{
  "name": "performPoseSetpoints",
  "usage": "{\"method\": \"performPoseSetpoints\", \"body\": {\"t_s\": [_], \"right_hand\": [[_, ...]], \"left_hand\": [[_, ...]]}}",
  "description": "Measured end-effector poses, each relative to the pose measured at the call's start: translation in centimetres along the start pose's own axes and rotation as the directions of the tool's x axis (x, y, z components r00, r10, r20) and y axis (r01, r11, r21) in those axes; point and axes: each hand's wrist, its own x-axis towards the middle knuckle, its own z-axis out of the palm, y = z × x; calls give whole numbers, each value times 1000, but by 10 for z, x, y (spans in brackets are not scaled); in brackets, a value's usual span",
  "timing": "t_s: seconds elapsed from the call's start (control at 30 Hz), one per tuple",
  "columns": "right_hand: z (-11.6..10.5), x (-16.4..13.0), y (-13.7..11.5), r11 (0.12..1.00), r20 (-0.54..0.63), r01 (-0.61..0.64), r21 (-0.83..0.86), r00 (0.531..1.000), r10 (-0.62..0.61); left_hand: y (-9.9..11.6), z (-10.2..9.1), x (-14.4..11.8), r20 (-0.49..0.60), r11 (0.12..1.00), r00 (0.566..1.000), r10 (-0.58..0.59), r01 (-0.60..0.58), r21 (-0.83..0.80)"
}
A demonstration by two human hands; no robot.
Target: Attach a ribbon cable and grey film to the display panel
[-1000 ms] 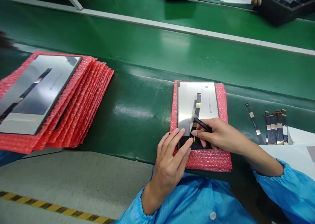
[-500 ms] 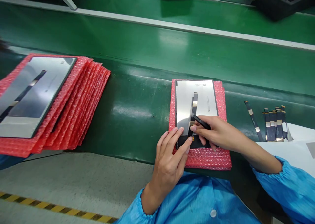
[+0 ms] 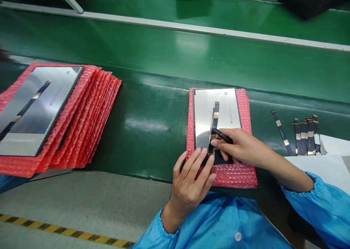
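In front of me an LCD panel [image 3: 202, 121] lies with its silvery back up on red bubble-wrap sheets [image 3: 235, 179]. A dark flex cable [image 3: 215, 122] with gold patches runs lengthwise over it, down to the panel's black lower strip. Between its fingers my right hand [image 3: 237, 146] grips a slim black pen-like tool [image 3: 222, 136]; the thumb and a fingertip are at the cable's lower part. My left hand [image 3: 191, 183] is open, its fingers stretched over the panel's lower left edge, close to the cable's gold end.
To the left, another panel [image 3: 51, 114] with a cable lies on a stack of red bubble-wrap bags [image 3: 95, 117]. Several loose flex cables [image 3: 306, 137] lie at the right beside white paper [image 3: 325, 165]. A pale rail [image 3: 164, 22] crosses behind; a black tray [image 3: 308, 0] stands at the back right.
My left hand has drawn back slightly, its index finger and thumb away from the cable's lower end. The right hand stays almost in place. The view has shifted a little.
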Motion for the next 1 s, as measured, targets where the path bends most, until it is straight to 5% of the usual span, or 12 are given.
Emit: {"method": "performPoseSetpoints", "body": {"t_s": [0.43,0.63,0.8,0.9,1.0], "right_hand": [[0,0,3,999,5,-3,-35,1000,4],[-10,-18,-10,941,-283,58,-333,946,-158],[-15,-56,-29,862,-320,77,-500,909,-266],[-8,-82,-30,888,-337,86,-453,905,-259],[4,-108,-16,968,-327,90,-236,930,-166]], "left_hand": [[10,5,-2,49,994,995,-88,84,77],[5,5,-4,33,992,994,-106,109,-69],[6,7,-4,44,994,993,-110,110,-9],[7,10,-4,13,994,994,-105,105,10],[6,12,-4,-2,994,994,-107,107,16]]}}
